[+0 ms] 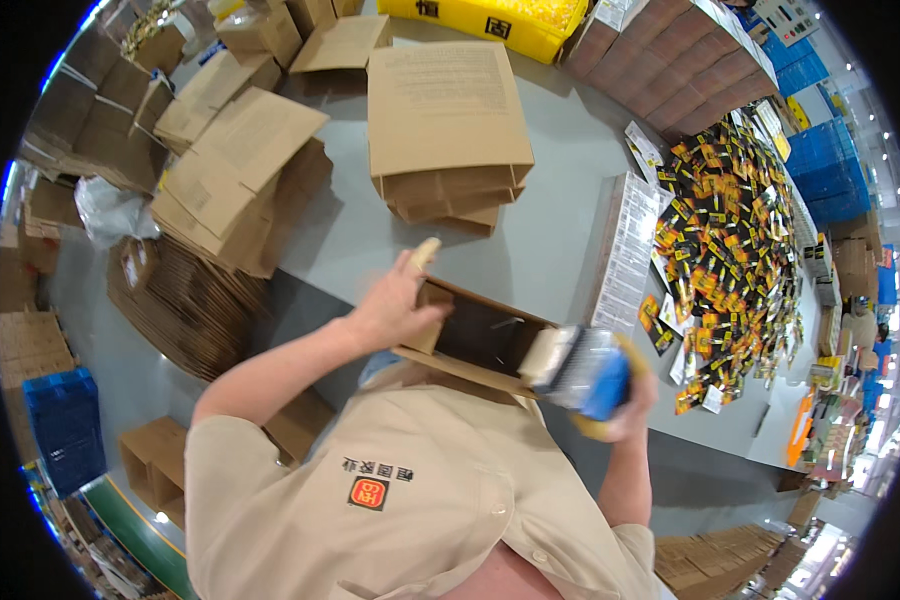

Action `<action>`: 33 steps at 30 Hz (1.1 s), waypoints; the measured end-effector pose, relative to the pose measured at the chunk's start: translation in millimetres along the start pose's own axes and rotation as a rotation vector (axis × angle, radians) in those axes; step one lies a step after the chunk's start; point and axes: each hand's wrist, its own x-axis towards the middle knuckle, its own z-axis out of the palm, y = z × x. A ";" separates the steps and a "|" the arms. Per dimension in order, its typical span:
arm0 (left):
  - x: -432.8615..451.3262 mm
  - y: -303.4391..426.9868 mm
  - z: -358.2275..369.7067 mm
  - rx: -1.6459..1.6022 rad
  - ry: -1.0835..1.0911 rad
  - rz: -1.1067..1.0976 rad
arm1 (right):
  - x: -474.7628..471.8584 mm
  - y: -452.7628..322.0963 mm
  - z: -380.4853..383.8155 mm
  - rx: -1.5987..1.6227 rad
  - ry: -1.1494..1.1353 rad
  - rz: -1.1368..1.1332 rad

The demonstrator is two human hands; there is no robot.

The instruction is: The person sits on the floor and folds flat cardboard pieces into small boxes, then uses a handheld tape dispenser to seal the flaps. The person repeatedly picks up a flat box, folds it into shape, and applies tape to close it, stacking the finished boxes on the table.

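Note:
An open cardboard carton [487, 337] lies at the table's near edge, against the front of my body, with its dark inside showing. My left hand [399, 304] is at the carton's left end, fingers spread, beside or on a small end flap; a pale yellow covering shows on a fingertip. My right hand [634, 401] grips a motion-blurred object with blue, clear and yellow parts, which looks like a packing tape dispenser [589, 371], over the carton's right end. Farther back on the table stands a stack of cardboard cartons [446, 112].
At right, many black-and-orange blister packs [727, 255] lie heaped beside a long printed stack [622, 251]. Stacked boxes [667, 60] and a yellow bin [487, 22] stand at the back. More cartons [232, 172] and flattened cardboard [187, 307] are at left.

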 end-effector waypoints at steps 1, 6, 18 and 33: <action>0.0 -1.1 1.6 0.111 0.094 0.223 | 9.8 -0.2 16.2 -0.090 -0.185 0.031; 10.9 -15.3 -1.3 0.292 0.103 0.842 | 38.8 -5.9 23.6 0.094 -0.234 0.129; -26.3 -5.7 -4.8 0.090 -0.058 0.307 | 56.8 31.4 17.7 0.065 0.021 0.317; -17.3 19.4 20.7 0.335 0.169 0.002 | 76.1 -5.0 9.8 -0.213 -0.532 0.025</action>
